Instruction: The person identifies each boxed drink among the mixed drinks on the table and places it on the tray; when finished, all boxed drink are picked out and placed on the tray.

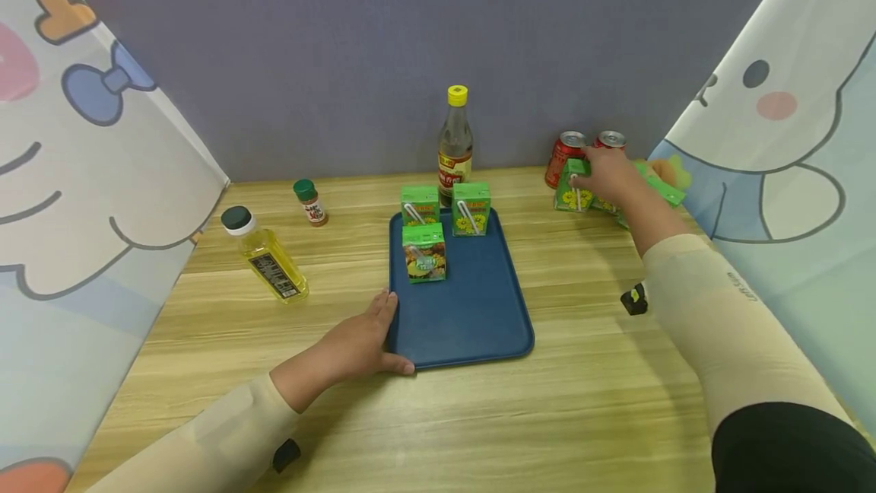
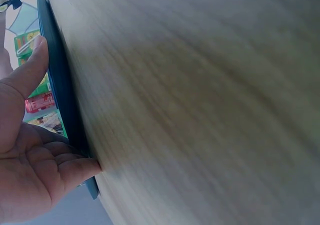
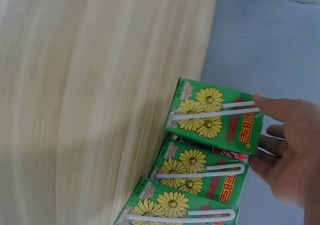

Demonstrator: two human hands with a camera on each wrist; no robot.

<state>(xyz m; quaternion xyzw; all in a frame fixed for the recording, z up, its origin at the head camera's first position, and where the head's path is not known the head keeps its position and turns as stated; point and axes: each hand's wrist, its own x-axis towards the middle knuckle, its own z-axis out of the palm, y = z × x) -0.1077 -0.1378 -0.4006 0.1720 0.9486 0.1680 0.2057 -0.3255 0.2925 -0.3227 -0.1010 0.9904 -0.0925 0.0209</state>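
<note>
My left hand (image 1: 359,345) rests against the near-left corner of a blue tray (image 1: 465,326), with the thumb along its near edge and the fingers at its left edge. Three green drink cartons stand on the tray: a front one (image 1: 424,253), a back-left one (image 1: 420,206) and a back-right one (image 1: 471,209). At the far right, my right hand (image 1: 612,173) pinches the top of another green drink carton (image 3: 215,116), thumb on the straw side and fingers behind. More green cartons (image 3: 197,177) with yellow flowers and white straws stand right beside it.
Two red cans (image 1: 566,158) stand behind the right-hand cartons. A dark sauce bottle (image 1: 455,151) with a yellow cap is just behind the tray. On the left are a yellow oil bottle (image 1: 277,265) and a green-capped spice jar (image 1: 312,205). Printed panels flank the table.
</note>
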